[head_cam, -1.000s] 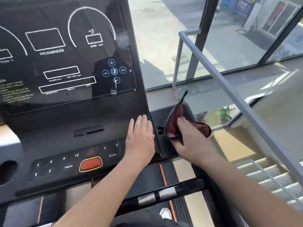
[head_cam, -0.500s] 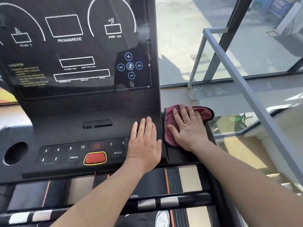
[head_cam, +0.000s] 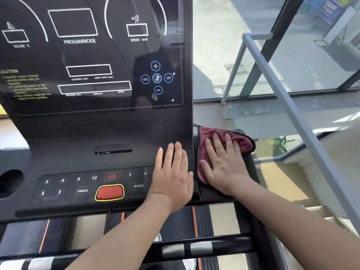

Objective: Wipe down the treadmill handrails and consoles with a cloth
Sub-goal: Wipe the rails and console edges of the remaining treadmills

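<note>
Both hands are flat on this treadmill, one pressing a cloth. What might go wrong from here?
1. The left hand lies flat on the console right beside the MODE key and the number keys; leaning on it might press one by accident.
2. The red cloth under the right hand bunches at the outer edge of the side ledge; a hard outward push could send it over that edge.
</note>
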A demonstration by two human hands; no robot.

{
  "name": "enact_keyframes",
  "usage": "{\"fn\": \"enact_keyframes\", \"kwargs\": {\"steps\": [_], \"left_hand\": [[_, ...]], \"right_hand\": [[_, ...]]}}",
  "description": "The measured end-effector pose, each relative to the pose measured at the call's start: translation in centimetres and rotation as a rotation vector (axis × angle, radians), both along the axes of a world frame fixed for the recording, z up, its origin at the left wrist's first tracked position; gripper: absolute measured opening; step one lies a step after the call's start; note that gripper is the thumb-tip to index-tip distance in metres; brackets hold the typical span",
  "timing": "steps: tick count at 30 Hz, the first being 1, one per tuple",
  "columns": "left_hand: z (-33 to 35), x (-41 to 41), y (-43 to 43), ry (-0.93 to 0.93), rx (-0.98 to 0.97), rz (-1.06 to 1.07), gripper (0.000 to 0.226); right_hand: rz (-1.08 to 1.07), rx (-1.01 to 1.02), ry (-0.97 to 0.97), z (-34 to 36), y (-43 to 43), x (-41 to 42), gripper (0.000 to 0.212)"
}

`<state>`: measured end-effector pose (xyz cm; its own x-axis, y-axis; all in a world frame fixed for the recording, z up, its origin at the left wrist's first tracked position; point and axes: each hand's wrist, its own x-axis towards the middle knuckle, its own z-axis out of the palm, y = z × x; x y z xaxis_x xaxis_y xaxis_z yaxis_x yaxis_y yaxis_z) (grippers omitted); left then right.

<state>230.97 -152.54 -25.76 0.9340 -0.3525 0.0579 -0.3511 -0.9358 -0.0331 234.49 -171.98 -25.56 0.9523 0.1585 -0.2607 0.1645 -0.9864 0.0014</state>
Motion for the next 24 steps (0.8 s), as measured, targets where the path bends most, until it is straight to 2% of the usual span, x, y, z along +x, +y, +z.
{"fn": "enact_keyframes", "kwargs": {"steps": [5,13,17,21,24], "left_hand": [[0.1,0.0,0.0,-0.007,0.018,0.005,0.067],[0.1,-0.2,0.0,-0.001,-0.005,-0.039,0.068],[0.2,0.1,-0.1,0.011,-0.028,-0.028,0.069],[0.1,0.0,0.1,0.037,-0.033,-0.018,0.07],[0.2,0.0,0.0,0.04,-0.029,-0.012,0.07]], "right_hand": [[0.004,-0.076,-0.008,0.7,-1.6,4.0,0.072],[0.135,0.019,-0.015,-0.1,-2.8,-7.7,0.062],[0.149,-0.012,0.013,0.7,-3.4,-6.2,0.067],[-0.019,-0.056,0.031,0.7,-1.8,-0.1,0.069],[-0.118,-0.061,0.04,0.1,0.6,0.4,0.071]]}}
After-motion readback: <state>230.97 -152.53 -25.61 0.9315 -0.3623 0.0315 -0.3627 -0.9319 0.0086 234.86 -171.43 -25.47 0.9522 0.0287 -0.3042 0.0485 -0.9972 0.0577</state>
